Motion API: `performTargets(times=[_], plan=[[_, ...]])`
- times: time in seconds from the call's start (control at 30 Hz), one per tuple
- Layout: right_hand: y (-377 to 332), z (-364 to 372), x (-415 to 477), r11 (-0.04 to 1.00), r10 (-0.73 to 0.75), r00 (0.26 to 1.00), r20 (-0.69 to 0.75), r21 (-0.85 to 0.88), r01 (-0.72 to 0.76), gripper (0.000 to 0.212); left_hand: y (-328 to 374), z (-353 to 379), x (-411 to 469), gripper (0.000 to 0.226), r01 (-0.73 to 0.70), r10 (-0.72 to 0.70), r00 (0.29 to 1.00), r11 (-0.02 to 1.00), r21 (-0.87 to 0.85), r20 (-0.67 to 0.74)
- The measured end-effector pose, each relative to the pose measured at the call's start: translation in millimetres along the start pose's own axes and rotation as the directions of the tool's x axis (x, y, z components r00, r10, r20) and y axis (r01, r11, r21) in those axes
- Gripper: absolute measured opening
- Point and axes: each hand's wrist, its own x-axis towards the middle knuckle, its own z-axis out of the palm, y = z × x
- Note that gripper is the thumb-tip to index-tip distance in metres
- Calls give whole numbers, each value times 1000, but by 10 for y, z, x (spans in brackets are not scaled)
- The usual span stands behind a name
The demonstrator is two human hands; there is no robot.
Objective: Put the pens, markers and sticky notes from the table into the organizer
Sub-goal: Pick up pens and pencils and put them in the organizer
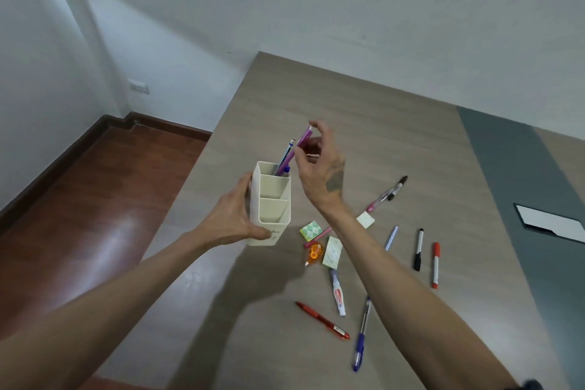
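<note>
Right grip point(316, 165) loose round purple pen point(296, 149), left grip point(235, 215) clasps organizer point(272, 199).

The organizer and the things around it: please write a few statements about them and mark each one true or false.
1. The left hand holds the organizer. True.
2. The purple pen lies flat on the table. False: it stands in the organizer's far compartment, at the right hand.
3. The red pen is inside the organizer. False: it lies on the table.
4. The two near compartments look empty. True.
5. The red marker lies on the table. True.
</note>
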Motion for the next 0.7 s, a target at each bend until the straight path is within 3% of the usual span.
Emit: performTargets(times=[0.17,0.4,0.57,0.7], plan=[[259,49,-149,981,-67,997,36,-178,72,34,59,86,81,116,-30,30,999,1000,4,15],[597,-193,-177,968,21,1000,2,-251,-20,31,52,184,202,117,-9,10,1000,1000,-4,29],[1265,-574,-352,882,326,943,68,-381,-277,30,28,186,298,115,14,-14,999,1000,14,45],[1744,-660,-583,654,661,730,171,-609,-449,31,2,213,397,115,32,-34,997,999,36,65]])
